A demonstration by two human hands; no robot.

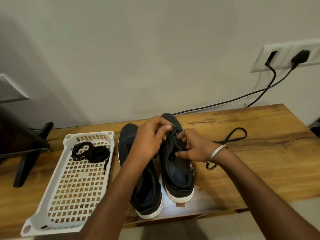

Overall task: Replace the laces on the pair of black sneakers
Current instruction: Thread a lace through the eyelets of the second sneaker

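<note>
Two black sneakers with white soles stand side by side on the wooden table, toes toward the wall. My left hand (152, 137) pinches a black lace at the upper eyelets of the right sneaker (178, 172). My right hand (195, 148) grips the same shoe's eyelet flap and tongue area, a silver bangle on its wrist. The lace (232, 137) trails off to the right across the table in a loop. The left sneaker (147, 191) is partly hidden under my left forearm. A bundle of black laces (90, 152) lies in the white basket.
The white perforated basket (69, 196) sits left of the shoes. A dark stand (26, 149) is at the far left. Two black cables (259, 94) run from a wall socket (284, 56) down behind the table. The table's front edge is close to me.
</note>
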